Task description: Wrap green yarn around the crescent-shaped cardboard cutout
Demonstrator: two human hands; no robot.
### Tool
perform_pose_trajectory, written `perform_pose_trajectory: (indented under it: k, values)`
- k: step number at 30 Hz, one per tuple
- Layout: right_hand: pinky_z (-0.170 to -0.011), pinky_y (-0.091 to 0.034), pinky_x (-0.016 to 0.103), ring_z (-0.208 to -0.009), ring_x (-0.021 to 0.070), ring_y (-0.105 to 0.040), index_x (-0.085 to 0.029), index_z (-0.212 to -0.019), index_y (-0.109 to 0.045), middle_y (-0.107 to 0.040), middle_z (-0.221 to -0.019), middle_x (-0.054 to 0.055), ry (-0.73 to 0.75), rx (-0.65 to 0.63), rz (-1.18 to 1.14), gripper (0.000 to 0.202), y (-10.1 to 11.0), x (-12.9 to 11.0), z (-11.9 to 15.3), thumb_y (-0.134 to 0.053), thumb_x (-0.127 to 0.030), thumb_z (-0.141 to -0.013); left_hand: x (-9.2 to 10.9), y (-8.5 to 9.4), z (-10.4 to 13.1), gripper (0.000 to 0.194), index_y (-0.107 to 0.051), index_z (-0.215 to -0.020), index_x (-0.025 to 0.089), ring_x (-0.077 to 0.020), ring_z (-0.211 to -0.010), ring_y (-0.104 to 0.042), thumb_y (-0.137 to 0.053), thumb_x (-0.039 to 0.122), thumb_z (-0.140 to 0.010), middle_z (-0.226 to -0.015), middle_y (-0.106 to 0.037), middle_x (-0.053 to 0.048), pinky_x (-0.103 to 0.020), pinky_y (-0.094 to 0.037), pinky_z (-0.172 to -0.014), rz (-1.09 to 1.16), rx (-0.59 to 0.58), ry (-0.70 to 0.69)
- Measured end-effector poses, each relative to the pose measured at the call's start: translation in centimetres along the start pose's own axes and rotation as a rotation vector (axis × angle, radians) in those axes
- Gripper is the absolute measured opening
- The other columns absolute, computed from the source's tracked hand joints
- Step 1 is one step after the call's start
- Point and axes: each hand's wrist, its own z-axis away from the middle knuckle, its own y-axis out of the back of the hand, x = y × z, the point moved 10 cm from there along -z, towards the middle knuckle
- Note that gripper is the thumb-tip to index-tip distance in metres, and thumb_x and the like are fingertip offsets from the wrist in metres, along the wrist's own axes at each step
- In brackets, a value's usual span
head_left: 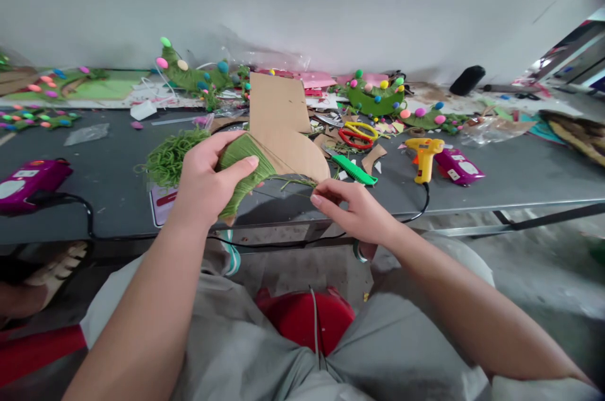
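Note:
Between its thumb and fingers, my left hand [212,177] grips a cardboard piece wrapped in green yarn [248,168]. A bare cardboard tip shows at the wrapped part's lower end. My right hand [347,205] is closed in a pinch on a thin strand of green yarn [295,183], stretched across from the wrapped piece. Brown cardboard [295,142] with a rounded edge lies just behind; I cannot tell whether it joins the wrapped part. Left of my left hand sits a loose heap of green yarn [172,155], partly over a phone [161,205].
A green-handled cutter [354,169], scissors [362,135] and cardboard scraps lie beyond my right hand. A yellow glue gun [425,155] stands by a purple box [459,166]; another purple device [33,185] is far left. Pompom-covered green shapes [378,98] line the wall. A black cable runs along the table edge.

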Motion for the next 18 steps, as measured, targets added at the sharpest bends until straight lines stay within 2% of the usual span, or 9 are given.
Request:
perform_pose_trajectory:
  k: [3, 6, 10, 13, 16, 18]
  values:
    - [-0.065, -0.039, 0.025, -0.069, 0.0113, -0.05, -0.018, -0.094, -0.062, -0.058, -0.075, -0.001, -0.012, 0.002, -0.024, 0.029, -0.7, -0.1, 0.0, -0.046, -0.04, -0.104, -0.2, -0.1, 0.0, 0.038, -0.071, -0.115, 0.022, -0.0166, -0.058, -0.068, -0.077, 0.029, -0.078, -0.085, -0.071, -0.001, -0.026, -0.057, -0.046, 0.06, 0.092, -0.055]
    - [-0.066, -0.039, 0.025, -0.068, 0.0108, -0.049, -0.018, -0.093, -0.062, -0.055, -0.072, -0.002, -0.021, 0.024, -0.053, 0.03, -1.1, 0.2, -0.2, -0.045, -0.04, -0.105, -0.2, -0.6, 0.2, 0.038, -0.071, -0.116, 0.021, -0.0155, -0.062, -0.069, -0.077, 0.028, -0.079, -0.089, -0.071, -0.001, -0.027, -0.06, -0.051, 0.151, 0.101, -0.083]
    - [-0.061, -0.038, 0.024, -0.065, 0.0103, -0.047, -0.018, -0.094, -0.062, -0.054, -0.071, -0.002, -0.037, 0.062, -0.11, 0.031, -0.9, 0.9, -0.2, -0.045, -0.041, -0.105, 0.2, -0.8, 0.4, 0.038, -0.072, -0.114, 0.018, -0.0157, -0.064, -0.068, -0.081, 0.028, -0.079, -0.088, -0.071, -0.001, -0.026, -0.058, -0.048, 0.277, 0.106, -0.084]
    - [-0.061, -0.038, 0.024, -0.065, 0.0103, -0.047, -0.018, -0.094, -0.062, -0.052, -0.07, -0.002, -0.031, 0.045, -0.134, 0.032, -1.0, 0.8, -0.2, -0.044, -0.042, -0.105, 0.4, -0.9, 0.6, 0.039, -0.072, -0.114, 0.017, -0.0152, -0.065, -0.068, -0.082, 0.026, -0.078, -0.09, -0.071, 0.0, -0.025, -0.058, -0.05, 0.335, 0.118, -0.086]
    - [-0.063, -0.041, 0.024, -0.067, 0.0105, -0.049, -0.018, -0.093, -0.063, -0.054, -0.072, -0.001, -0.007, 0.006, -0.134, 0.032, -1.5, 0.6, -0.3, -0.044, -0.041, -0.105, 0.2, -1.6, 0.6, 0.041, -0.071, -0.118, 0.017, -0.0149, -0.06, -0.068, -0.081, 0.024, -0.078, -0.088, -0.072, -0.001, -0.024, -0.055, -0.046, 0.383, 0.064, -0.051]
    - [-0.064, -0.043, 0.024, -0.068, 0.0111, -0.051, -0.018, -0.094, -0.064, -0.056, -0.073, 0.0, 0.02, -0.031, -0.135, 0.032, -2.0, 0.8, -0.4, -0.043, -0.039, -0.105, 0.0, -2.5, 0.8, 0.041, -0.07, -0.119, 0.018, -0.0148, -0.055, -0.067, -0.079, 0.022, -0.079, -0.083, -0.071, 0.0, -0.022, -0.051, -0.042, 0.426, -0.016, -0.003]
